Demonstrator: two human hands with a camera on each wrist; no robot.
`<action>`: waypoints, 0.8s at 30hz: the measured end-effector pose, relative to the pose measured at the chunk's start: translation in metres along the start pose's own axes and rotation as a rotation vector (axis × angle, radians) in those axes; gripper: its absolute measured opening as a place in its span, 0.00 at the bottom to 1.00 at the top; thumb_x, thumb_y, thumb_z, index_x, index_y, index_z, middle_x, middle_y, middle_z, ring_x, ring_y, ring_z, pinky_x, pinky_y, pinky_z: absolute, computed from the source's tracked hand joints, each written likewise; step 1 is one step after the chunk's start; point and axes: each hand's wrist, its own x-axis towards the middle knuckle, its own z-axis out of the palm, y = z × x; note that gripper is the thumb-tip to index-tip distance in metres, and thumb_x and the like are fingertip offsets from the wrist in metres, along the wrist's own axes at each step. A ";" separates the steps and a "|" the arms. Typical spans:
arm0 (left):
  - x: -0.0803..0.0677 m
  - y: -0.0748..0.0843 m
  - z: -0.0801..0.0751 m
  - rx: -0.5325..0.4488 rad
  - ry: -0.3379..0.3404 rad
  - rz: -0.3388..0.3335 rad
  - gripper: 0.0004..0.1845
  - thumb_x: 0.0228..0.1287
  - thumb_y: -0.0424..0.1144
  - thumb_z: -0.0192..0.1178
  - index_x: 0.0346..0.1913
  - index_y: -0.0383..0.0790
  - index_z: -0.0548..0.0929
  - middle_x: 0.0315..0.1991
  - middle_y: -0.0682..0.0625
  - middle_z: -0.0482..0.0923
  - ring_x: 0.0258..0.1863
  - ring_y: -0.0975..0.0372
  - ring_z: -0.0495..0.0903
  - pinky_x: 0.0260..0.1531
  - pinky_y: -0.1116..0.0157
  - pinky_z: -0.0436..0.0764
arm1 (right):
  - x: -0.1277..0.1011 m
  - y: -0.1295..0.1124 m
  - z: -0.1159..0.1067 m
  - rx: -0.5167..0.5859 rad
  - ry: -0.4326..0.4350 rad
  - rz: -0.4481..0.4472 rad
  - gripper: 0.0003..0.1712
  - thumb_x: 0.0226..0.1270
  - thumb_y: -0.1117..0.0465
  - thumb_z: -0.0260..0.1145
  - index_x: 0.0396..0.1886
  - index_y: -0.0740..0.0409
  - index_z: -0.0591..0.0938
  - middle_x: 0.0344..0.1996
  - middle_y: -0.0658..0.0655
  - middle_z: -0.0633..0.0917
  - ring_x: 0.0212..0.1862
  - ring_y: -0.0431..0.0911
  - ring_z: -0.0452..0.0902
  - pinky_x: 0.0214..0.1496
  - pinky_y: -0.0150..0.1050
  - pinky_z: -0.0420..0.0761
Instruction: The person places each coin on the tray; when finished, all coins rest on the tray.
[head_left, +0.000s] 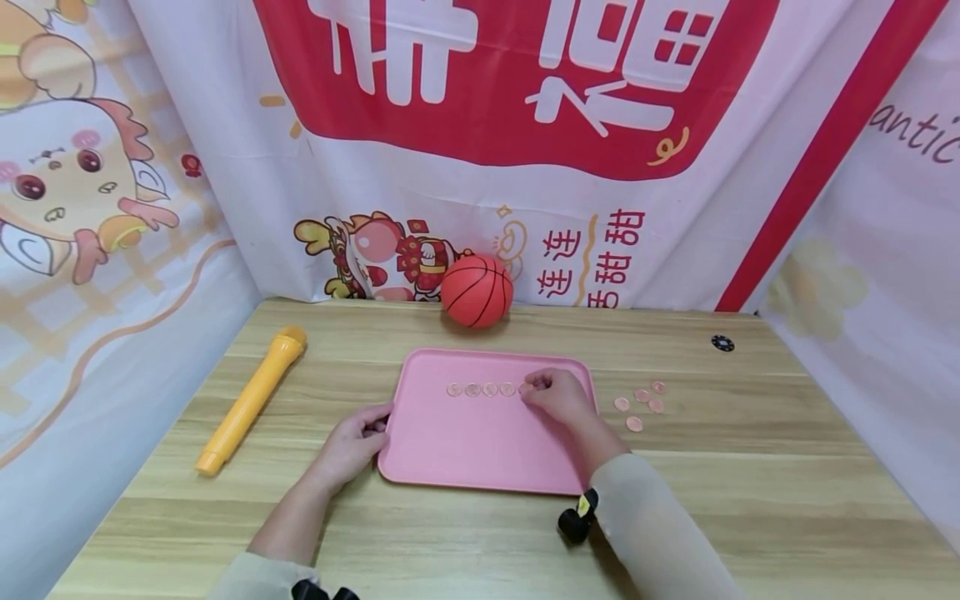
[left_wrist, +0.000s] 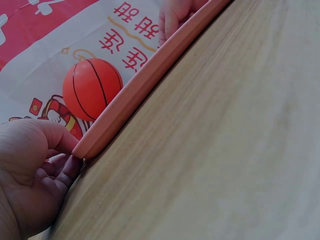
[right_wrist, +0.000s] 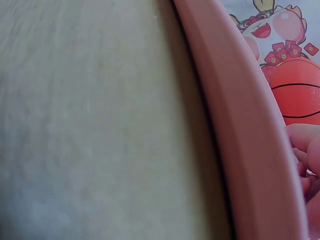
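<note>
A pink rectangular tray (head_left: 480, 446) lies on the table, and a straight row of small round copper-coloured coins (head_left: 490, 389) runs across its upper half. My left hand (head_left: 354, 446) pinches the tray's left edge; in the left wrist view the thumb and fingers (left_wrist: 65, 170) meet at the rim. Over the tray's right part, my right hand (head_left: 558, 396) has its fingertips on a coin (head_left: 525, 388) at the right end of the row. In the right wrist view that hand (right_wrist: 311, 160) is partly hidden behind the tray's wall (right_wrist: 245, 120).
Several loose coins (head_left: 641, 396) lie right of the tray. A black patterned chip (head_left: 723, 342) is at the far right. An orange toy microphone (head_left: 253, 402) lies on the left. A small red basketball (head_left: 477, 291) sits at the back against the printed cloth (head_left: 405, 158).
</note>
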 end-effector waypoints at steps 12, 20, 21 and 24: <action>0.000 0.001 0.000 0.016 -0.001 0.001 0.28 0.59 0.25 0.57 0.65 0.24 0.70 0.46 0.36 0.77 0.41 0.61 0.74 0.37 0.75 0.76 | 0.000 0.000 0.000 -0.055 -0.016 0.023 0.19 0.55 0.62 0.72 0.48 0.63 0.85 0.38 0.58 0.85 0.42 0.46 0.77 0.50 0.41 0.79; 0.001 0.001 0.001 0.029 -0.002 -0.013 0.28 0.60 0.25 0.56 0.65 0.25 0.70 0.48 0.36 0.77 0.42 0.62 0.74 0.38 0.75 0.77 | -0.002 0.000 -0.001 -0.036 -0.012 0.011 0.20 0.55 0.62 0.72 0.48 0.64 0.85 0.39 0.59 0.85 0.43 0.47 0.78 0.51 0.42 0.79; 0.001 0.001 0.001 0.029 -0.002 -0.014 0.28 0.60 0.25 0.56 0.65 0.25 0.70 0.48 0.36 0.77 0.42 0.62 0.74 0.38 0.75 0.77 | -0.002 0.000 -0.001 -0.033 -0.012 0.010 0.20 0.55 0.62 0.72 0.49 0.64 0.84 0.39 0.59 0.85 0.43 0.47 0.78 0.52 0.42 0.79; 0.001 0.001 0.001 0.035 0.004 -0.018 0.28 0.60 0.25 0.56 0.65 0.25 0.71 0.47 0.36 0.77 0.43 0.61 0.74 0.38 0.75 0.77 | -0.002 0.000 -0.001 0.007 -0.012 0.026 0.21 0.56 0.62 0.72 0.50 0.63 0.84 0.41 0.58 0.85 0.43 0.45 0.78 0.50 0.38 0.79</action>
